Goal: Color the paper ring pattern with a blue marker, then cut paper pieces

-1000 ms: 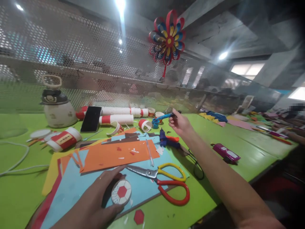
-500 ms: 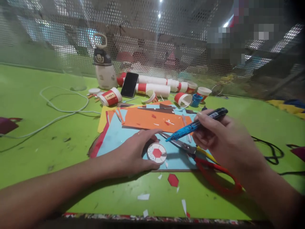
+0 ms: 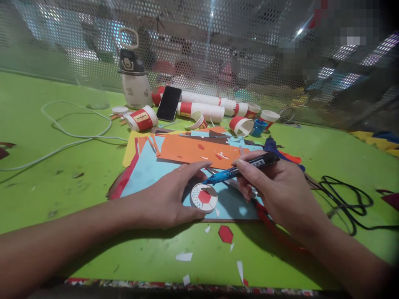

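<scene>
A round white disc [image 3: 212,202] lies on light blue paper [image 3: 153,160]. It bears a red hexagon in its middle, drawn lines around that, and blue dots in its left sections. My left hand [image 3: 170,193] curls around the disc's left side, thumb at the near edge and fingers at the far edge. Held in my right hand [image 3: 279,187] is a black marker [image 3: 246,168] with a blue-stained front end. Its tip is just above the disc's far edge; whether it touches is unclear. Red-handled scissors [image 3: 277,232] lie partly hidden beneath my right hand.
Orange paper [image 3: 183,149] lies beyond the disc. Behind are a phone [image 3: 168,104], a bottle [image 3: 135,85], several paper cups [image 3: 141,119] and a blue pot [image 3: 258,128]. A black cord [image 3: 346,195] lies right, a white cable [image 3: 67,145] left. A red hexagon [image 3: 225,234] and scraps lie in front.
My right hand has brought the marker left, its tip now at the disc's far edge. The scissors are more covered by that hand. My left hand stays around the disc.
</scene>
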The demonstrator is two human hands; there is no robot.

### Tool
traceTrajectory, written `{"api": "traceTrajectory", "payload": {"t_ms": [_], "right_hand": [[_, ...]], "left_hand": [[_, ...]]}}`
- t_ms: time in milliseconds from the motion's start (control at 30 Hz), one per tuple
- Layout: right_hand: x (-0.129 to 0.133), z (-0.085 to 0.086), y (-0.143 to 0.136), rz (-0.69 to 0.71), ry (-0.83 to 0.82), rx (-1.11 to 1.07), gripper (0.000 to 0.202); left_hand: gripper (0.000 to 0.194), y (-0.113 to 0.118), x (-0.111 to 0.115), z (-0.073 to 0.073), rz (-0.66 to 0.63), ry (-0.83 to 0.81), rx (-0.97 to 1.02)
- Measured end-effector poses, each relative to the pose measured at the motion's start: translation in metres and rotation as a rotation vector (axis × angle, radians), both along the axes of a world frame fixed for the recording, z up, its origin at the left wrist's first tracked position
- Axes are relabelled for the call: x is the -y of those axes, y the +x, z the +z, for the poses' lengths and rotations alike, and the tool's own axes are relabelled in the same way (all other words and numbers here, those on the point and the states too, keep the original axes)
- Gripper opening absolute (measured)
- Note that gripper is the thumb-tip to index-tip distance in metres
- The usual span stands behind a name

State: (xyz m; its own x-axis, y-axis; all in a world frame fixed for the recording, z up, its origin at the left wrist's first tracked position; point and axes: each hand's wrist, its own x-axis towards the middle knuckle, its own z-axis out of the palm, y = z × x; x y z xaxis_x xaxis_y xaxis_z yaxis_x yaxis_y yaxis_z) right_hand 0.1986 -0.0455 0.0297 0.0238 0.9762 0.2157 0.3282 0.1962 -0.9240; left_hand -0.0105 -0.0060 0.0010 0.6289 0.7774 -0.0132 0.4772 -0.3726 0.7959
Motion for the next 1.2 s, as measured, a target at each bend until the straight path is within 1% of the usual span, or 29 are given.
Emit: {"api": "traceTrajectory", "payload": {"t_ms": [200, 333, 500, 600, 900, 1100, 1200], "right_hand": [[0.0028, -0.0011, 0.0014, 0.020, 0.020, 0.084, 0.018], [0.0052, -0.0004, -0.0008, 0.002, 0.066, 0.156, 0.018], [0.0057, -0.0002, -0.0031, -0.021, 0.204, 0.286, 0.020], [0.0050, -0.0013, -0.0042, -0.022, 0.223, 0.330, 0.021], [0.0053, -0.0025, -0.0052, -0.020, 0.228, 0.337, 0.024], [0.0052, -0.0048, -0.0067, -0.010, 0.228, 0.314, 0.015], [0.0051, -0.0050, -0.0072, -0.004, 0.231, 0.312, 0.016]], "left_hand": [[0.093, 0.0017, -0.0019, -0.0047, 0.027, -0.107, 0.083], [0.096, 0.0035, -0.0024, -0.0046, 0.033, -0.098, 0.081], [0.094, 0.0041, -0.0029, -0.0040, 0.038, -0.118, 0.084], [0.092, 0.0041, -0.0030, -0.0041, 0.046, -0.117, 0.094], [0.091, 0.0036, -0.0039, -0.0051, 0.030, -0.056, 0.070], [0.093, 0.0039, -0.0038, -0.0046, 0.026, -0.059, 0.070], [0.092, 0.0043, -0.0033, -0.0036, 0.031, -0.055, 0.060]]}}
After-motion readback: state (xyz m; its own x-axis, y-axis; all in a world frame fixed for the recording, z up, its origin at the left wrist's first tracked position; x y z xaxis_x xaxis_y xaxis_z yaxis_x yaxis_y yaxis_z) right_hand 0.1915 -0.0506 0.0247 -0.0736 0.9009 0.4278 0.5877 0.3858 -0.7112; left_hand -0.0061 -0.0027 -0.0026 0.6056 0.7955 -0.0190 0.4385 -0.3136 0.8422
